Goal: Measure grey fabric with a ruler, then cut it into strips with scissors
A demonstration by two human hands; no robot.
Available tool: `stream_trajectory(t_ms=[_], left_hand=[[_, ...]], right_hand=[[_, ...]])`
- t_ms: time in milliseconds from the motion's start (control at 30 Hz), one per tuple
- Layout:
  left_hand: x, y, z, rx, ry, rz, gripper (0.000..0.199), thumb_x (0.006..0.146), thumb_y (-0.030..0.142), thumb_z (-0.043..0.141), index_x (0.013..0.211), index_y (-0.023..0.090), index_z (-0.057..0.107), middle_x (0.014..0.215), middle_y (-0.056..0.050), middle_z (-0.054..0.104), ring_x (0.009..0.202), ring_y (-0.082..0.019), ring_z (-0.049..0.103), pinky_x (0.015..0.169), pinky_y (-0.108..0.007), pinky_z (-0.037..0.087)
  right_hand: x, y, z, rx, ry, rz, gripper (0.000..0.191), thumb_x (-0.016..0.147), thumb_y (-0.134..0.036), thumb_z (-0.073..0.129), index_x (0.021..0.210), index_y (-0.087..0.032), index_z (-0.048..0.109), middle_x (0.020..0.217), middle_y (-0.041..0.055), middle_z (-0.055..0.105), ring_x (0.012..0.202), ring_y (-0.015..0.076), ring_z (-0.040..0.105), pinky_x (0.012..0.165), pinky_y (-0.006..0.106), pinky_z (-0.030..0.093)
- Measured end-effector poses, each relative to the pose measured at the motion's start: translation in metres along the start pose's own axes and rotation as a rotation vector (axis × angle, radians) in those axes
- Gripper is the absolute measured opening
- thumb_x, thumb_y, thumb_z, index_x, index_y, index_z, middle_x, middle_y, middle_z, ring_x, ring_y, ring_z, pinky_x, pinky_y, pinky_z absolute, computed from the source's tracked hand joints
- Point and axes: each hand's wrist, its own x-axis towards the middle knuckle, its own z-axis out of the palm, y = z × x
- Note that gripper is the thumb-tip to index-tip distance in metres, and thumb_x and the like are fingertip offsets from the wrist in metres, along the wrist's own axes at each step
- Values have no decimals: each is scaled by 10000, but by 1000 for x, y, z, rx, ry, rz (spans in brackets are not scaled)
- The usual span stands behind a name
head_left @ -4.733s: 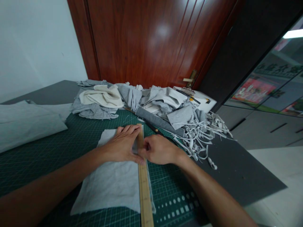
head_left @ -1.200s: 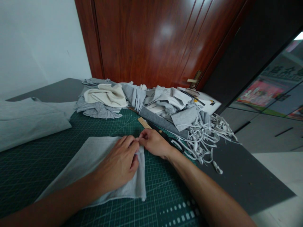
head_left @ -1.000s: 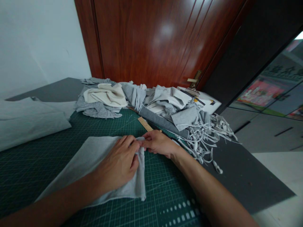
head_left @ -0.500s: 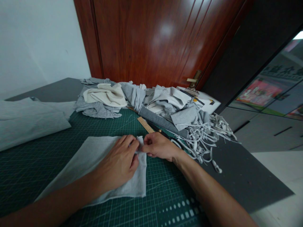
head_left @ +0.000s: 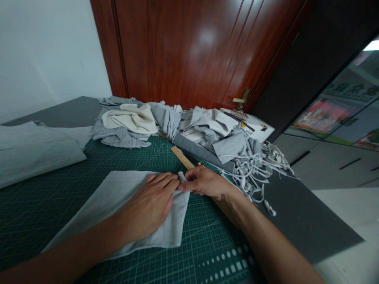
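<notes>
Pressing flat with open fingers, the left hand [head_left: 151, 205] pins the grey cloth [head_left: 118, 209] to the green cutting mat [head_left: 207, 252], keeping it from sliding. The right hand [head_left: 204, 183] pinches the cloth's far corner between thumb and fingertips, pulling it taut; the wooden ruler [head_left: 181, 156] lies just beyond.

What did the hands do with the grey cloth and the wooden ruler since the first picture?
The wooden ruler has left the grey cloth and now lies farther back by the fabric pile. The cloth was turned slantwise. The left hand presses it flat; the right hand now pinches its far corner instead of touching the ruler. The pile, strips and green mat stayed put.
</notes>
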Motion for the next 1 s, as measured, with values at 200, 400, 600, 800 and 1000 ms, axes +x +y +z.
stream_trajectory(t_ms=[200,400,600,800,1000], left_hand=[[-3,-1,4,72,-21,49,393,1058,239,476,1408,157,636,1520,-178,676,1448,-340,593,1192,-581,421],[-6,-1,6,126,-50,57,464,1087,367,512,1467,125,624,1602,-205,610,1532,-360,521,1228,-597,379],[-10,-2,8,178,-43,-28,579,1075,413,476,1555,100,561,1669,-214,527,1557,-372,496,1255,-596,360],[-11,-5,9,201,34,3,589,1082,422,493,1551,70,553,1668,-257,513,1563,-393,479,1254,-589,413],[-11,-4,8,177,-15,197,555,1100,195,387,1640,72,427,1676,-186,533,1539,-260,530,1272,-381,437]], right_hand=[[1,0,2,-19,42,21,292,731,-146,832,677,-207,551,484,-123,478,455,71,395,464,217,282],[1,-2,3,-83,83,12,205,774,-147,809,719,-187,616,559,-99,526,515,94,458,497,236,330],[2,0,2,-318,223,-38,315,867,-206,789,623,-197,590,547,-77,488,540,110,431,529,271,291],[3,3,8,-565,353,-102,341,853,-194,812,593,-200,591,580,-29,551,611,146,501,610,296,319],[4,1,12,-684,387,-146,244,906,-141,731,669,-167,679,668,19,666,661,156,551,645,281,356]])
